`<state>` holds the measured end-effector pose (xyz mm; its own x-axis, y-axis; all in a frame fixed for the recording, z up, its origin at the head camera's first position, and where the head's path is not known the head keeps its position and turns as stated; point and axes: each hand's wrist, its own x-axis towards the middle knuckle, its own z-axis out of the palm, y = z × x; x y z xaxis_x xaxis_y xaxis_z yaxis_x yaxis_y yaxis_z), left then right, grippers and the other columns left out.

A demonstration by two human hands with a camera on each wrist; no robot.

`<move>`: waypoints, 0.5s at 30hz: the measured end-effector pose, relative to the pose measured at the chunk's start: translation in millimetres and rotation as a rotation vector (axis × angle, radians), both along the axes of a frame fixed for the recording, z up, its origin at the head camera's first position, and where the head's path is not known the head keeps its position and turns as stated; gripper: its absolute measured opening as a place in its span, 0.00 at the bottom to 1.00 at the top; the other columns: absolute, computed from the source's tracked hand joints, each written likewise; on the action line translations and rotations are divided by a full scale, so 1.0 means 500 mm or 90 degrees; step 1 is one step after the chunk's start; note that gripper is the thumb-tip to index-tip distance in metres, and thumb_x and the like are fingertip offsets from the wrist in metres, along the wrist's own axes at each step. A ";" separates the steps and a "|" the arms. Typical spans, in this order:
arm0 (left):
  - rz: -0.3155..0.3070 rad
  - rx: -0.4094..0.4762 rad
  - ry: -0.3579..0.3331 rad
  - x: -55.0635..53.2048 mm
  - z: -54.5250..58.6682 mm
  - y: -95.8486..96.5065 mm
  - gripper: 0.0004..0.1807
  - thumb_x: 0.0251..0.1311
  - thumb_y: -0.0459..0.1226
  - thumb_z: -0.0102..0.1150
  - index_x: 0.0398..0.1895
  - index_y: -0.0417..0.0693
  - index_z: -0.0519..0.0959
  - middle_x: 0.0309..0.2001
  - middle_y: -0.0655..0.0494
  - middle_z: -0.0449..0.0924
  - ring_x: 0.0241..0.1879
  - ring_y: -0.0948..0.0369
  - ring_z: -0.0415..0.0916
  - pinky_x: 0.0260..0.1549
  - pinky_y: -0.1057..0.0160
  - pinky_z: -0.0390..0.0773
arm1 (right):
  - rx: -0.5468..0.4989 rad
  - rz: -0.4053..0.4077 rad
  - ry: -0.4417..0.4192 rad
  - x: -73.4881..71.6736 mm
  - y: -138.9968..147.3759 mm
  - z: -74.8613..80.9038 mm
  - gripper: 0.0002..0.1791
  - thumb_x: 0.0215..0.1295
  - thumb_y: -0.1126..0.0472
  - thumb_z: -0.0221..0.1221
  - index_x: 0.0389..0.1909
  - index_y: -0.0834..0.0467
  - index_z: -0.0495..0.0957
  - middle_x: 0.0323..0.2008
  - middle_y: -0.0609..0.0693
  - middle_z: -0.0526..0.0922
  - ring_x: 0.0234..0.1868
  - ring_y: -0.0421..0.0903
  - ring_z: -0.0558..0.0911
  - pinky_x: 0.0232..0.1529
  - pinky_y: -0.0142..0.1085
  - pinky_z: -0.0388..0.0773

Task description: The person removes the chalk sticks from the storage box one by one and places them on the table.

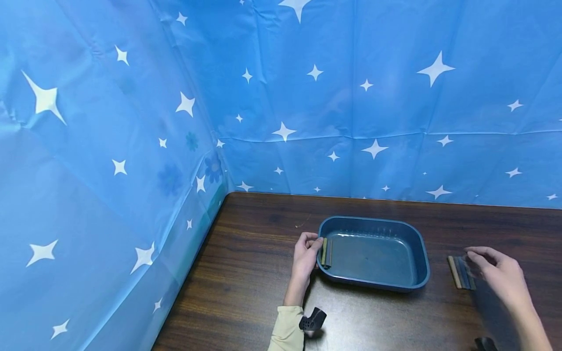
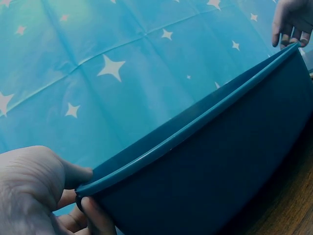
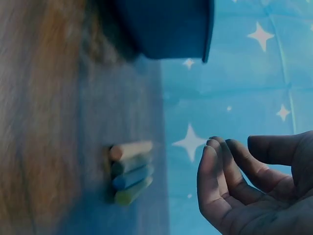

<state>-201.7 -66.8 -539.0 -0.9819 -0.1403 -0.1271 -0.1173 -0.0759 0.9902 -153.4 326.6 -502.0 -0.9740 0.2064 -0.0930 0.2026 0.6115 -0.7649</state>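
My left hand (image 1: 306,254) grips the left rim of a blue plastic basin (image 1: 421,253), with the thumb over the rim and fingers beneath it, as the left wrist view shows. Inside the basin, along its left wall, lie a yellow-green stick (image 1: 324,251) and darker ones beside it. To the right of the basin, several coloured sticks (image 3: 132,177) that look like chalk lie side by side on the table. My right hand (image 1: 500,273) is just right of these sticks, above the table. Its fingers are loosely bent, the thumb is apart from them, and nothing is between them.
The dark wood-grain table (image 1: 246,273) runs back to a blue curtain with white stars (image 1: 373,97). Another stretch of this curtain (image 1: 110,204) borders the table on the left. A black wrist-worn device (image 1: 313,320) sits by the left sleeve.
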 end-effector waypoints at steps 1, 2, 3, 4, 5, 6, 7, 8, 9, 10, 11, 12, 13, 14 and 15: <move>0.001 0.000 0.001 0.000 0.000 0.000 0.15 0.71 0.34 0.58 0.54 0.31 0.74 0.33 0.46 0.79 0.16 0.65 0.63 0.13 0.68 0.63 | -0.007 0.005 0.001 0.000 0.000 -0.003 0.29 0.84 0.50 0.47 0.65 0.73 0.71 0.49 0.68 0.81 0.36 0.37 0.81 0.33 0.40 0.85; 0.002 0.000 0.001 0.000 0.000 0.001 0.15 0.71 0.33 0.58 0.54 0.31 0.74 0.33 0.46 0.79 0.16 0.65 0.63 0.13 0.68 0.63 | -0.012 0.001 0.001 0.000 -0.002 -0.006 0.30 0.84 0.48 0.46 0.66 0.71 0.72 0.49 0.64 0.82 0.37 0.36 0.81 0.34 0.41 0.85; 0.003 -0.002 0.001 -0.001 0.000 0.001 0.15 0.71 0.33 0.58 0.54 0.31 0.74 0.33 0.46 0.79 0.16 0.65 0.63 0.13 0.68 0.63 | -0.014 -0.003 0.004 0.000 -0.005 -0.009 0.30 0.83 0.46 0.46 0.66 0.69 0.72 0.49 0.60 0.82 0.38 0.35 0.81 0.33 0.42 0.85; 0.003 -0.004 0.000 -0.001 -0.001 0.001 0.14 0.71 0.33 0.59 0.54 0.31 0.74 0.33 0.46 0.79 0.16 0.65 0.63 0.13 0.68 0.63 | -0.025 -0.001 0.004 0.000 -0.006 -0.010 0.31 0.83 0.44 0.47 0.66 0.68 0.72 0.49 0.60 0.82 0.39 0.36 0.81 0.34 0.43 0.85; 0.003 -0.004 0.000 -0.002 -0.001 0.001 0.14 0.71 0.33 0.59 0.53 0.32 0.75 0.33 0.46 0.79 0.16 0.65 0.63 0.13 0.69 0.63 | -0.029 0.004 0.007 0.001 -0.009 -0.011 0.32 0.83 0.43 0.46 0.67 0.68 0.71 0.50 0.59 0.81 0.39 0.34 0.81 0.35 0.42 0.85; 0.003 -0.004 -0.002 -0.002 -0.001 0.000 0.14 0.71 0.33 0.59 0.53 0.33 0.75 0.33 0.47 0.79 0.16 0.65 0.63 0.13 0.69 0.63 | -0.029 0.008 0.011 0.003 -0.013 -0.009 0.32 0.83 0.43 0.46 0.67 0.67 0.71 0.51 0.59 0.81 0.37 0.31 0.80 0.35 0.41 0.85; 0.003 -0.006 -0.002 -0.002 -0.001 0.000 0.14 0.71 0.33 0.59 0.53 0.33 0.75 0.33 0.47 0.79 0.15 0.65 0.63 0.13 0.69 0.63 | -0.032 0.011 0.014 0.005 -0.020 -0.003 0.32 0.83 0.43 0.46 0.67 0.67 0.71 0.51 0.60 0.81 0.36 0.27 0.79 0.34 0.39 0.85; 0.003 -0.006 -0.001 -0.002 0.000 0.000 0.13 0.70 0.34 0.60 0.52 0.33 0.75 0.33 0.47 0.79 0.15 0.66 0.63 0.13 0.69 0.63 | -0.044 0.015 0.018 0.007 -0.027 0.005 0.32 0.83 0.45 0.46 0.67 0.69 0.71 0.52 0.64 0.80 0.35 0.27 0.78 0.35 0.39 0.85; 0.003 -0.005 -0.001 -0.002 0.000 -0.001 0.13 0.70 0.34 0.60 0.52 0.34 0.76 0.32 0.48 0.79 0.15 0.66 0.63 0.13 0.69 0.63 | -0.047 0.023 0.022 0.009 -0.034 0.014 0.32 0.83 0.46 0.47 0.67 0.71 0.70 0.53 0.68 0.80 0.34 0.26 0.78 0.35 0.38 0.85; 0.003 -0.004 0.001 -0.002 0.001 -0.001 0.13 0.70 0.34 0.60 0.52 0.34 0.76 0.32 0.48 0.79 0.15 0.66 0.63 0.13 0.69 0.63 | -0.049 0.030 0.024 0.011 -0.041 0.023 0.31 0.83 0.48 0.47 0.67 0.72 0.70 0.53 0.70 0.80 0.33 0.25 0.78 0.35 0.36 0.85; 0.003 -0.002 0.001 -0.001 0.002 -0.001 0.13 0.70 0.34 0.60 0.52 0.34 0.76 0.32 0.48 0.79 0.15 0.66 0.63 0.13 0.69 0.63 | -0.047 0.030 0.027 0.014 -0.050 0.032 0.30 0.84 0.49 0.47 0.67 0.72 0.70 0.53 0.70 0.80 0.33 0.23 0.77 0.35 0.35 0.85; 0.003 -0.001 0.003 0.000 0.002 -0.001 0.13 0.70 0.34 0.60 0.52 0.34 0.76 0.32 0.48 0.79 0.15 0.66 0.63 0.13 0.69 0.63 | -0.044 0.028 0.028 0.015 -0.058 0.040 0.29 0.84 0.50 0.47 0.67 0.72 0.70 0.52 0.70 0.81 0.32 0.23 0.77 0.34 0.34 0.85; 0.003 0.000 0.006 0.000 0.003 -0.001 0.13 0.70 0.34 0.60 0.52 0.34 0.76 0.32 0.48 0.79 0.15 0.65 0.63 0.13 0.69 0.63 | -0.043 0.027 0.032 0.017 -0.066 0.048 0.29 0.83 0.51 0.47 0.67 0.72 0.71 0.51 0.69 0.82 0.32 0.24 0.77 0.33 0.34 0.85; 0.002 0.000 0.007 0.000 0.003 0.000 0.13 0.70 0.34 0.60 0.52 0.34 0.75 0.32 0.48 0.79 0.15 0.65 0.62 0.13 0.69 0.63 | -0.042 0.029 0.034 0.018 -0.073 0.052 0.28 0.83 0.51 0.47 0.66 0.72 0.71 0.50 0.69 0.82 0.32 0.24 0.78 0.33 0.33 0.84; 0.001 0.001 0.008 0.000 0.004 0.000 0.13 0.70 0.34 0.60 0.52 0.34 0.75 0.32 0.48 0.79 0.15 0.65 0.62 0.13 0.68 0.63 | -0.039 0.031 0.038 0.019 -0.080 0.057 0.28 0.84 0.52 0.47 0.66 0.72 0.71 0.49 0.68 0.83 0.32 0.25 0.78 0.33 0.33 0.84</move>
